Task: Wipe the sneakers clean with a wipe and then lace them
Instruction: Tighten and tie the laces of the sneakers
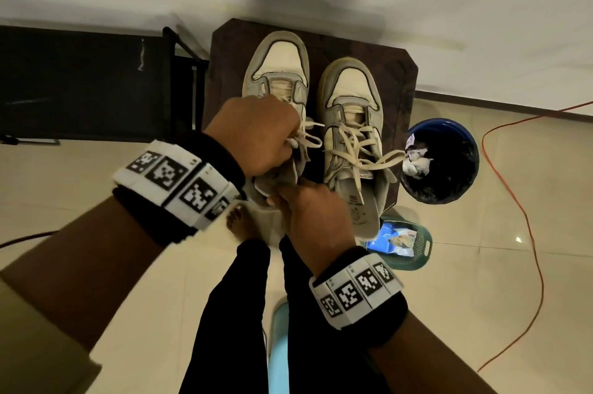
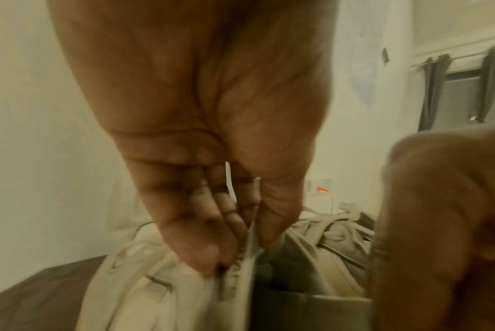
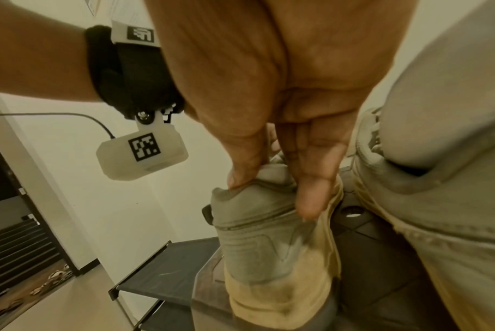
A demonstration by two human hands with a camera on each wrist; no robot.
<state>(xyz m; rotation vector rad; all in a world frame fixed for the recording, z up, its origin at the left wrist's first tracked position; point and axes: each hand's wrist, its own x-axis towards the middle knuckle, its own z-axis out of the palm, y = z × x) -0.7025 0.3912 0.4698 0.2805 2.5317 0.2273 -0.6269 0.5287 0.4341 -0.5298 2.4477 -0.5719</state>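
Observation:
Two worn cream-and-grey sneakers stand side by side on a dark brown stool (image 1: 405, 72). My left hand (image 1: 290, 144) is over the left sneaker (image 1: 277, 67). It pinches the tongue (image 2: 242, 275) between thumb and fingers (image 2: 201, 255), and a cream lace (image 2: 229, 179) runs up through the fingers. My right hand (image 1: 285, 197) grips the same sneaker's heel collar (image 3: 257, 181), thumb inside and fingers (image 3: 311, 197) outside. The right sneaker (image 1: 351, 104) is laced, and its loose lace ends (image 1: 390, 157) trail toward the bin. No wipe is in either hand.
A blue bin (image 1: 462, 136) with a black liner holds crumpled wipes (image 1: 417, 162) right of the stool. Below it sits a green basket (image 1: 420, 257) with a blue packet. An orange cable (image 1: 531, 233) crosses the tiled floor. A black rack (image 1: 96, 82) stands left. My bare foot (image 1: 240, 223) is under the stool's front.

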